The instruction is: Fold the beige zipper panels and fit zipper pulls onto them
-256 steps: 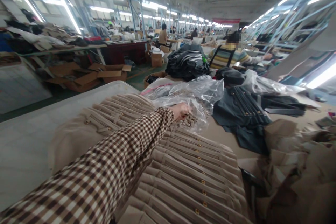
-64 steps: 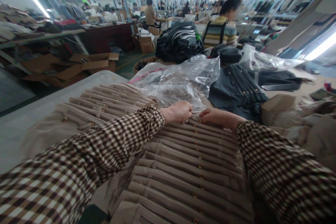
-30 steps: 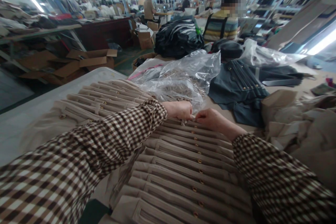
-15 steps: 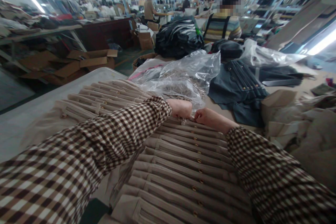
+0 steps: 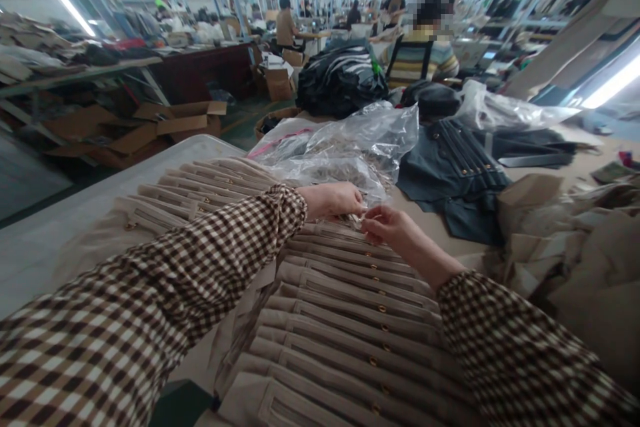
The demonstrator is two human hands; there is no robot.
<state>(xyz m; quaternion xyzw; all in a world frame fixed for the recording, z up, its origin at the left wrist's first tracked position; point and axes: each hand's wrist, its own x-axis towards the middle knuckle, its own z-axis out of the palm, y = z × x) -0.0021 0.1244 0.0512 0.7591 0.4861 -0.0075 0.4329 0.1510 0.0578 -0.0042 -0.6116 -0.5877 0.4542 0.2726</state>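
Observation:
My left hand (image 5: 337, 200) and my right hand (image 5: 385, 223) meet at the far end of a row of beige fabric pieces (image 5: 340, 320). The pieces overlap one another, each with a zipper and a small gold-coloured metal part. Fingers of both hands are pinched close together; whatever lies between them is too small to make out. Just beyond the hands is a clear plastic bag (image 5: 345, 137) with small beige things inside. Another row of beige pieces (image 5: 215, 180) lies beyond my left forearm.
Dark grey fabric pieces (image 5: 450, 167) with gold-coloured parts lie at the right, near a crumpled beige heap (image 5: 575, 260). A dark bundle (image 5: 343, 77) stands behind the bag. Open cardboard boxes (image 5: 175, 123) are on the floor at left. A person in a striped top (image 5: 440, 60) sits ahead.
My left hand has shifted slightly left and turned, showing more of its fingers. My right hand has lifted a little off the beige pieces, staying close to the left fingertips.

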